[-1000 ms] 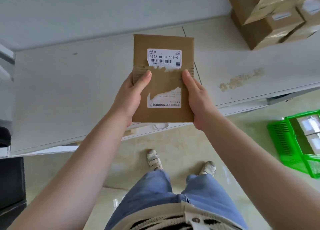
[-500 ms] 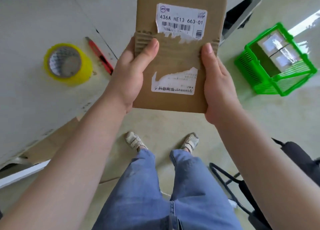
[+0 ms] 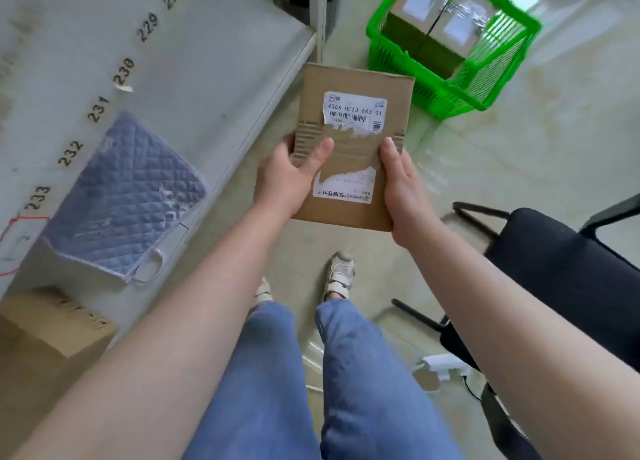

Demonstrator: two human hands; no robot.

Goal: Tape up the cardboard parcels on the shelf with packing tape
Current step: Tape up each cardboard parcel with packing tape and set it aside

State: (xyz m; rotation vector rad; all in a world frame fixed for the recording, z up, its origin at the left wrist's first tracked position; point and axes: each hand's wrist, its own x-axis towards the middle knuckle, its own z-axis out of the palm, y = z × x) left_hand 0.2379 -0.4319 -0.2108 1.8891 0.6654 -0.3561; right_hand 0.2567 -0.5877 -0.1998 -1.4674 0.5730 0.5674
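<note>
Parcel in both my hands, mid-frame

My left hand [image 3: 282, 179] and right hand [image 3: 403, 189] grip the flat parcel [image 3: 353, 148] by its sides, above the floor, a green basket [image 3: 450, 89] upper right.

open floor between shelf [image 3: 207, 61], green basket [image 3: 446, 92] and black chair [image 3: 561, 265]

A grey worktop [image 3: 194, 61], numbered along one side, carries a blue quilted cloth [image 3: 128, 196], while the floor [image 3: 536, 154] bears a green basket [image 3: 446, 89] and what looks like a black chair [image 3: 568, 279].
</note>
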